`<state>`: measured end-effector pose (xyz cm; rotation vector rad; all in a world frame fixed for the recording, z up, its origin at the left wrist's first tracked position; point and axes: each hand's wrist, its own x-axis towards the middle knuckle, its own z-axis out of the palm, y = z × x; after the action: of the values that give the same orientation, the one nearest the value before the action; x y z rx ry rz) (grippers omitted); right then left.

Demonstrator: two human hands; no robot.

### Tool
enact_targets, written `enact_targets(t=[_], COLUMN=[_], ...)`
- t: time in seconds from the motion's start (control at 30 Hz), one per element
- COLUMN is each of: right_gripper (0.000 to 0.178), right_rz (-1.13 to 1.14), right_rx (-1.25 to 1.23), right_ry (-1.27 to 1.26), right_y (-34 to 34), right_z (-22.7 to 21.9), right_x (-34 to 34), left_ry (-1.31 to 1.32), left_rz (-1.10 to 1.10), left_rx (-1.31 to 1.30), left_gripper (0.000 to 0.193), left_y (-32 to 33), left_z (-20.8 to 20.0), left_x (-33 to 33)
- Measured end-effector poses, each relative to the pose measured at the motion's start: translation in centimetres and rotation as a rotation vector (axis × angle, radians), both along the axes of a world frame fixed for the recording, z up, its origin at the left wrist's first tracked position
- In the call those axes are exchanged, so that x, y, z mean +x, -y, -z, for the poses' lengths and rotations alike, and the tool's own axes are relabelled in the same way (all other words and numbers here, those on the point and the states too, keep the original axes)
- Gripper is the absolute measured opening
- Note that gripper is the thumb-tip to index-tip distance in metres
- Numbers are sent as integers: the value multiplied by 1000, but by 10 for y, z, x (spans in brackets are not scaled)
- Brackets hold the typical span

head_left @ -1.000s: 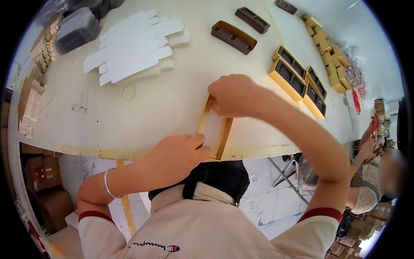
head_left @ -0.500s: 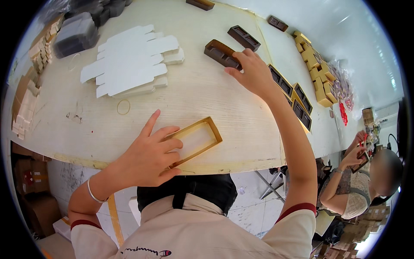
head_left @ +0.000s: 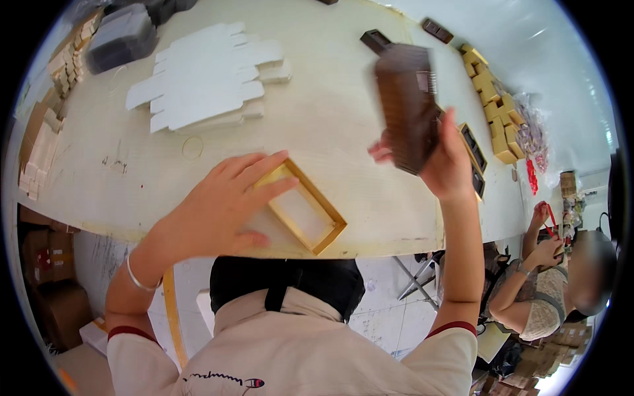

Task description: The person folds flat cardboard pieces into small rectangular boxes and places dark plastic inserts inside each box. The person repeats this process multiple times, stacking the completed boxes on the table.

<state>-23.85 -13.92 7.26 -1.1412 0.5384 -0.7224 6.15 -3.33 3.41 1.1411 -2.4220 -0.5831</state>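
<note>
My right hand (head_left: 449, 162) grips a dark brown plastic tray (head_left: 406, 105) from its near end. The tray is lifted, tilted and blurred by motion. Below and to the left, an open gold box (head_left: 330, 235) with a pale inside lies near the table's front edge. My left hand (head_left: 228, 201) reaches over the box's far left corner, its stretched fingers touching the rim and reaching inside. The thumb stays apart from the box. Behind the raised tray, another dark tray (head_left: 376, 41) lies partly hidden. Gold boxes with dark trays in them (head_left: 474, 148) sit right of my right hand.
Flat white carton blanks (head_left: 198, 79) are stacked at the far left, near a rubber band (head_left: 193, 147). Clear plastic pieces (head_left: 122, 39) stand behind. Gold boxes (head_left: 495, 105) line the right wall. At the right a co-worker (head_left: 528, 290) handles something red.
My right hand has picked up the dark tray and brought it right and nearer. The gold box has turned on the table, its near end swinging toward me, with my left hand still at it.
</note>
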Motion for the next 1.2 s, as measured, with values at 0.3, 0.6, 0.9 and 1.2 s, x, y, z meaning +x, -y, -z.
enact_targets(t=[0.3, 0.6, 0.9, 1.2], right_gripper=[49, 50, 57, 36], right_rz=[-113, -426, -34, -52], right_rx=[-177, -636, -1229, -946], right_ry=[-654, -1151, -977, -802], right_y=[-63, -46, -74, -90], right_z=[-11, 2, -2, 18], right_x=[-11, 17, 23, 17], left_ry=[-151, -236, -170, -155], left_rz=[-102, -137, -119, -139], left_rx=[156, 240, 156, 224], left_gripper=[76, 89, 77, 86], left_y=[-5, -7, -8, -17], left_z=[15, 18, 25, 19], left_x=[-19, -30, -27, -34])
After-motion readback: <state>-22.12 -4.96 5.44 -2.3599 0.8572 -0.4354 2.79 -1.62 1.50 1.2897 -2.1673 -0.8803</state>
